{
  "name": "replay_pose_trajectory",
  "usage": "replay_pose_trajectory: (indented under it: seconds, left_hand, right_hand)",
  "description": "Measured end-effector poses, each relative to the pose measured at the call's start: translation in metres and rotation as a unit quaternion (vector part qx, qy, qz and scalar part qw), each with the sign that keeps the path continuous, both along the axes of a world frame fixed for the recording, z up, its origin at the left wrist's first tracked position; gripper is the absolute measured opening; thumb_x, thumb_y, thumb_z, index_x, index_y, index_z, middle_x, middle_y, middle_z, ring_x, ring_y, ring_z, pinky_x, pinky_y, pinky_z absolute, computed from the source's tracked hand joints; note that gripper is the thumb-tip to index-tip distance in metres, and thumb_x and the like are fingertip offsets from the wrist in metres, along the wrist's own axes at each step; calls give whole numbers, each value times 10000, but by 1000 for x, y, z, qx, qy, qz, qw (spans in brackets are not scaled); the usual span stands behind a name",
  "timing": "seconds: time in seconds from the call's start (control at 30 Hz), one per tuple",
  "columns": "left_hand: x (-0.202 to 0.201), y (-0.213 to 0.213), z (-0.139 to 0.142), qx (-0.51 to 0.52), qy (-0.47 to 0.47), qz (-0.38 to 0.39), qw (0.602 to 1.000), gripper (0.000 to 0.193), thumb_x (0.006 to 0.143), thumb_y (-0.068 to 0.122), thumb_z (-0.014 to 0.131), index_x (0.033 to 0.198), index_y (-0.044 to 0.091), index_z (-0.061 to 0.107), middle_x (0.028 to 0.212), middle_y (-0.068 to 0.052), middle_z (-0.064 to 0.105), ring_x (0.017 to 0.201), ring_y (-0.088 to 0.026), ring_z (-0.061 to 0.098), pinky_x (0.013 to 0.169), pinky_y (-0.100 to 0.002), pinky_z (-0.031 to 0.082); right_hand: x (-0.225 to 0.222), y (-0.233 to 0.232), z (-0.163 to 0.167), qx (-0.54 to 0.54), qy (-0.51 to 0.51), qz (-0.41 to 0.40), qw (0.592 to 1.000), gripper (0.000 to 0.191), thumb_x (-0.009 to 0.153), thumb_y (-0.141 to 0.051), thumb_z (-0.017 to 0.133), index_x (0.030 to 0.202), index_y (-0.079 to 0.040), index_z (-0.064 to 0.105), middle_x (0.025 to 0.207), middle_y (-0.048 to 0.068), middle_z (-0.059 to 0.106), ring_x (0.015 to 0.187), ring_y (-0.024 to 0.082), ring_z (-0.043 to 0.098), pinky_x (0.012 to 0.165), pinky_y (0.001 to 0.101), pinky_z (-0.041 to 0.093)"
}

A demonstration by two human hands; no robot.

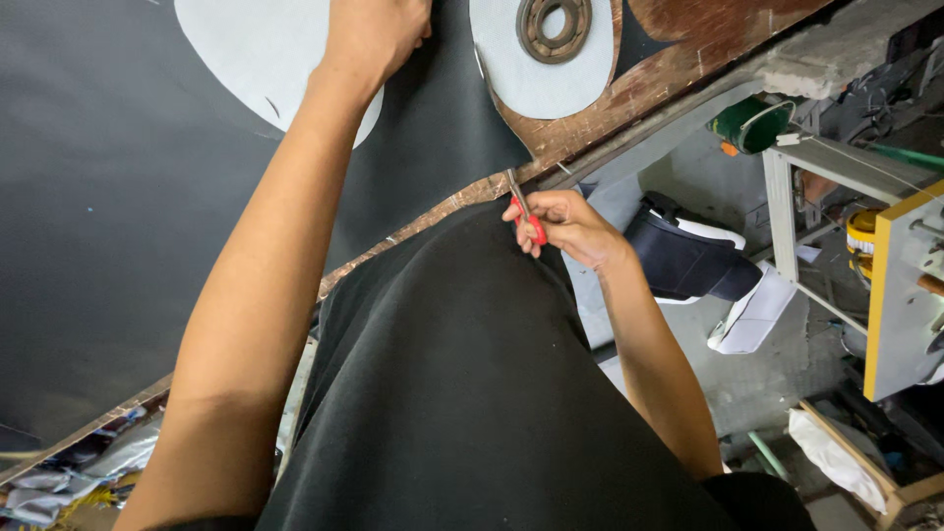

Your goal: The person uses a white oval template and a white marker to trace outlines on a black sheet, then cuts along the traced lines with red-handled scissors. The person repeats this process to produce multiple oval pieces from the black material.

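Note:
A large sheet of black material point(118, 197) covers a wooden table point(678, 59). My left hand point(374, 34) reaches far forward and presses down on a pale grey rounded pattern piece point(256, 49) lying on the sheet. My right hand point(560, 224) is at the table's near edge, closed on scissors with red handles point(526, 218); their blades point up toward the edge of the black sheet. A second pale grey round piece point(536, 74) lies further right with a metal ring point(554, 27) resting on it. My black shirt point(472, 393) hides the table edge below.
To the right, below the table, stand a dark blue and white machine part point(688, 258), a white metal frame point(816, 197), a yellow panel point(890, 295) and a green spool point(752, 123). Scraps and wrappers point(69, 482) lie under the table at the lower left.

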State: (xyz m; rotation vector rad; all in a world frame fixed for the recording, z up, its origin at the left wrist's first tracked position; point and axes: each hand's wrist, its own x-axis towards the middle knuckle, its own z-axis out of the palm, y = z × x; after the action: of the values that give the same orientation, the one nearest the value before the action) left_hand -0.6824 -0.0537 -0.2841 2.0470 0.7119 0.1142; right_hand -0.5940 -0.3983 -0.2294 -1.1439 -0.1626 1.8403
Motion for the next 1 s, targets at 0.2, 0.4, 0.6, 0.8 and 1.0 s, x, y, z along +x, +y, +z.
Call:
replay_pose_trajectory:
  seconds: [0.2, 0.4, 0.6, 0.8, 1.0]
  left_hand:
    - [-2, -1, 9, -59, 15, 71, 996, 402, 1037, 247, 609, 709, 31, 693, 579, -82, 673, 508, -203, 690, 542, -332, 565]
    - [2, -2, 39, 17, -129, 72, 989, 105, 978, 87, 692, 947, -7, 655, 835, -149, 706, 752, -318, 696, 691, -410, 538]
    - [4, -15, 64, 58, -73, 80, 992, 76, 940, 88, 697, 968, 36, 650, 871, -117, 667, 779, -325, 657, 682, -428, 509]
    - [4, -29, 65, 73, -52, 104, 991, 116, 932, 105, 713, 1017, 64, 646, 931, -106, 636, 822, -308, 659, 699, -433, 514]
    - [8, -41, 79, 40, -31, 131, 990, 221, 903, 146, 746, 1095, 77, 661, 982, -127, 612, 803, -304, 644, 711, -414, 521]
  right_hand:
    - [0, -2, -3, -6, -27, 40, 999, 269, 962, -64, 662, 1206, 52, 659, 881, 95, 715, 810, 154, 704, 674, 268, 544]
    - [15, -20, 19, -65, -68, 126, 988, 292, 938, -68, 653, 1211, 36, 661, 877, 59, 714, 781, 113, 661, 661, 247, 512]
    - [37, -51, 46, -58, -124, 18, 990, 327, 906, -44, 657, 1225, 22, 665, 906, 60, 720, 828, 133, 677, 748, 268, 533]
    - [45, -63, 34, -47, -234, -84, 967, 308, 961, -105, 643, 1242, 19, 664, 942, 66, 721, 854, 137, 673, 767, 267, 527]
    - [47, -28, 19, -42, -246, -124, 960, 266, 958, -146, 650, 1194, -24, 661, 955, 56, 727, 852, 143, 700, 716, 273, 544]
